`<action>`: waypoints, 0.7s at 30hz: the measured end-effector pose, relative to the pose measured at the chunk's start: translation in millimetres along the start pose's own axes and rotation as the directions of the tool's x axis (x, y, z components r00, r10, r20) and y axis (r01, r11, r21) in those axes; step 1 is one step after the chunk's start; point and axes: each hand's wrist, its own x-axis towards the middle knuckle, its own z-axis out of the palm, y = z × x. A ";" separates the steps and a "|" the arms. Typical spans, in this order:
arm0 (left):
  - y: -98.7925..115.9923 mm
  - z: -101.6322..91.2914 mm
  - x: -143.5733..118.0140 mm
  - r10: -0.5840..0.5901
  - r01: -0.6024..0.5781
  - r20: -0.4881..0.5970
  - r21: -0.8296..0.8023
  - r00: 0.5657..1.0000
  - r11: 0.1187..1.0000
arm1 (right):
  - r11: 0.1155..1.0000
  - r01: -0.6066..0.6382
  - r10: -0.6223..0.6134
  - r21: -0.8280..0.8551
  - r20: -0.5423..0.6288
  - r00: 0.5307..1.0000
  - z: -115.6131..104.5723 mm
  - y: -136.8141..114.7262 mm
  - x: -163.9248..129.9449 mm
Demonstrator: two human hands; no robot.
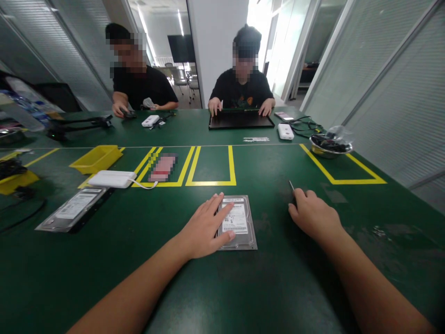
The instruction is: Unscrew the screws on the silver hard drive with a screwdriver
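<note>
A hard drive (239,222) with a white label lies flat on the green table in front of me. My left hand (208,227) rests on its left side, fingers spread over the label. To the right of the drive, my right hand (313,211) is closed around a screwdriver (291,186); only its thin metal shaft and a bit of dark handle show. The tip points away from me and is apart from the drive. A small heap of screws (378,231) lies to the right of my right forearm.
Another silver drive (74,208) lies at the left beside a white power bank (111,179) cabled to a phone (163,167). Behind stands a yellow tray (96,158). A metal bowl (330,144) holds dark parts. Two people sit opposite, one touching a black panel (241,119).
</note>
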 end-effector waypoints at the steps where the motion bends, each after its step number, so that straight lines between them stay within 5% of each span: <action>1: 0.0 -0.1 -0.1 0.002 -0.002 0.002 0.000 1.000 1.000 | 1.000 0.001 -0.001 -0.003 0.000 1.000 -0.1 0.0 -0.3; 11: 0.3 -1.2 -0.8 0.007 -0.007 0.001 0.001 1.000 1.000 | 1.000 0.001 -0.002 0.023 0.024 1.000 -2.7 11.6 -2.5; 21: 0.4 -1.0 -0.3 -0.001 0.001 0.000 -0.013 1.000 1.000 | 0.982 -0.182 0.183 -0.057 0.011 0.983 -0.5 110.4 -8.9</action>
